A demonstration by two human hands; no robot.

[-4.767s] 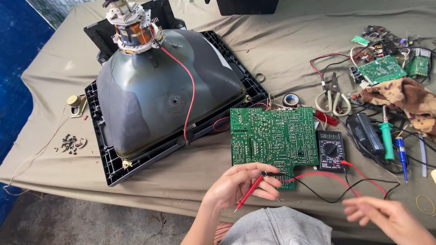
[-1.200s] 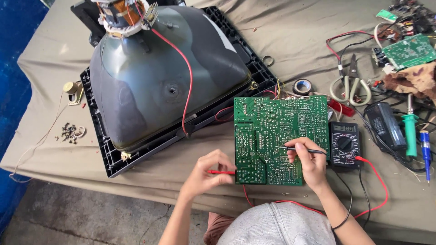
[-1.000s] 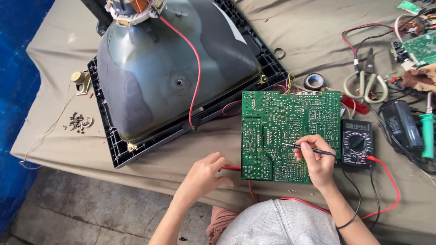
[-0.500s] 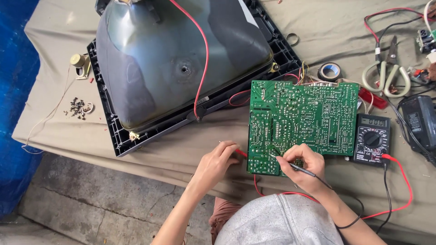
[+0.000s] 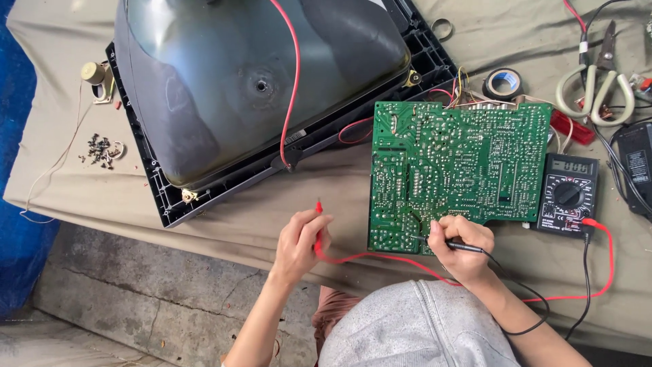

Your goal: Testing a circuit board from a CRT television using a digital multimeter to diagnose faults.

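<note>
- The right hand [image 5: 460, 246] is curled shut around a thin black probe [image 5: 454, 245], held like a pen, its tip touching the lower edge of the circuit board [image 5: 456, 163]
- The left hand [image 5: 299, 242] is loosely closed on a red probe [image 5: 318, 216], which stands nearly upright with its tip pointing away from the person, over the tan cloth [image 5: 258, 217] and apart from the board
- The circuit board is green and roughly square, solder side up, covered in fine silvery dots and traces; it lies flat on the cloth, just beyond the right hand and to the right of the left hand
- A black meter [image 5: 566, 194] with a round dial lies touching the board's right edge; red and black leads run from it to the probes
- Farther off sit a roll of tape [image 5: 503, 83] and scissors [image 5: 598, 75]
- A dark picture tube [image 5: 251, 75] lies face down in a black frame [image 5: 159, 197], beyond the left hand
</note>
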